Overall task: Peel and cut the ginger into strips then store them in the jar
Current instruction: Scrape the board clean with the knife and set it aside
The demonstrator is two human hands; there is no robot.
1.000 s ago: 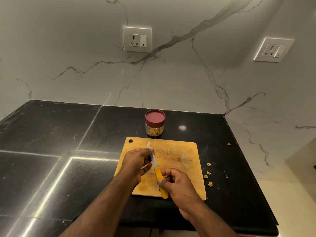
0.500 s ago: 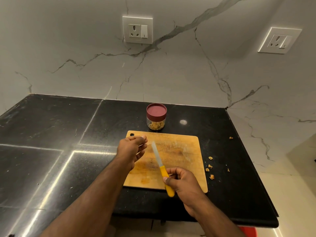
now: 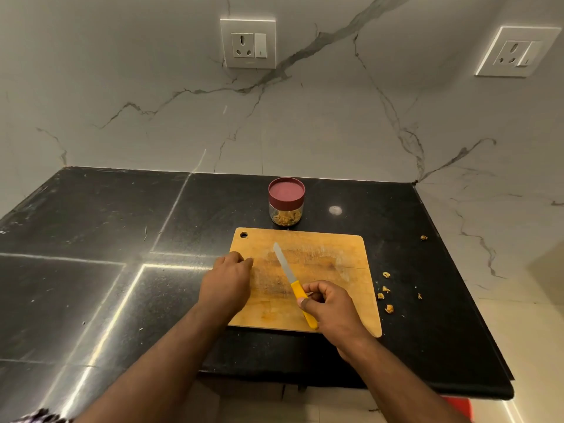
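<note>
Right hand point(image 3: 332, 309) grip pinching yellow-handled steel knife point(image 3: 292, 282), blade pointing 11 o'clock | left hand point(image 3: 227, 282) grip curled, contents unclear, resting on rectangular wooden cutting board point(image 3: 335, 248) | maroon-lidded glass jar point(image 3: 286, 201) sitting at 12 o'clock on black tabletop point(image 3: 91, 224)

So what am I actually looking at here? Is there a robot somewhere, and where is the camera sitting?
No robot here: a person works with bare hands. The one picture comes from a wide-angle camera worn on the head, looking forward and down, so the arms reach in from below. The right hand holds a yellow-handled knife, blade pointing away over a wooden cutting board. The left hand rests curled at the board's left edge; whether it holds anything cannot be seen. Behind the board stands a small jar with a maroon lid, ginger strips inside. Small ginger scraps lie on the black countertop to the right.
</note>
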